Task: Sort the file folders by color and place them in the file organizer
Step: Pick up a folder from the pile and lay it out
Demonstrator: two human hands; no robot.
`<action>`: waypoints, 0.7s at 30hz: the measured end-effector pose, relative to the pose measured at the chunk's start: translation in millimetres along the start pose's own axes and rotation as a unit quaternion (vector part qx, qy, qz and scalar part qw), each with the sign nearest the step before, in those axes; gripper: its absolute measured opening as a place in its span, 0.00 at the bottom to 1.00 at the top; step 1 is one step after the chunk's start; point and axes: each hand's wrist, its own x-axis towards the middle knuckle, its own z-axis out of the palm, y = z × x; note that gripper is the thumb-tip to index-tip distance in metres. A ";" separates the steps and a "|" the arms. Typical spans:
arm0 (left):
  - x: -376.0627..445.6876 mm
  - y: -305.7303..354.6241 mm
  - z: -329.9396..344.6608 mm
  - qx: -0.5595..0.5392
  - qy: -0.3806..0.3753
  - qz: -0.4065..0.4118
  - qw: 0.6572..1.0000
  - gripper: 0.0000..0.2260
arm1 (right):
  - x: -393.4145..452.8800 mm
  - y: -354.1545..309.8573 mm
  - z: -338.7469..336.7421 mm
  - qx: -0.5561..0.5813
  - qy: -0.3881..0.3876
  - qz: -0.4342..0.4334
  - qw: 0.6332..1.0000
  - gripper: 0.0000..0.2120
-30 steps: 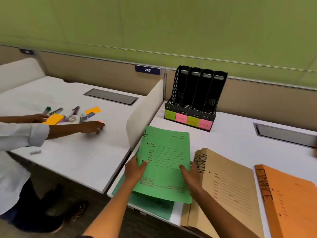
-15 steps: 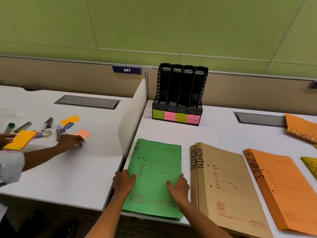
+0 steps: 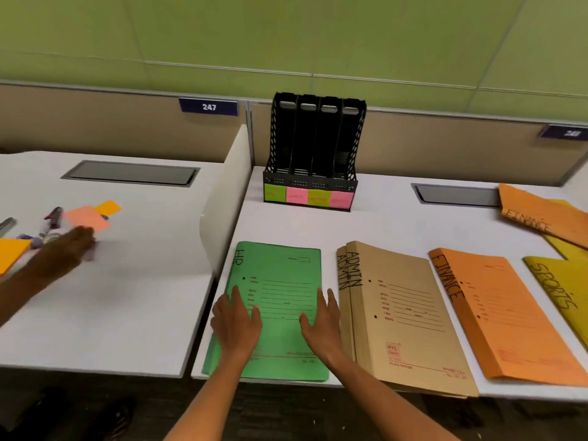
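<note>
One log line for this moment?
left hand: flat on green folder | right hand: same | file organizer: empty

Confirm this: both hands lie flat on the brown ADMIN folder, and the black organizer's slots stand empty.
Wrong folder. In the head view, the left hand and right hand lie flat on the green paper HR folder; the brown card ADMIN folder lies untouched beside it. The black plastic organizer's slots do stand empty.

Green folders [image 3: 280,281]: one; brown [image 3: 404,313]: two; orange [image 3: 496,313]: two; organizer [image 3: 313,154]: one.
</note>
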 end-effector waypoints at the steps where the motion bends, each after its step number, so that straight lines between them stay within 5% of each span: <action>1: -1.7 7.0 5.9 0.005 -0.007 0.015 1.000 0.31 | -0.1 2.3 -5.6 -0.014 0.012 -0.017 1.000 0.36; 9: -29.1 85.3 34.1 0.015 -0.037 0.102 0.994 0.31 | 6.9 57.5 -77.9 -0.162 0.069 -0.082 0.981 0.38; 21: -106.2 259.7 86.8 0.006 -0.063 0.210 0.976 0.32 | -18.0 225.5 -253.7 -0.236 0.115 0.082 0.962 0.43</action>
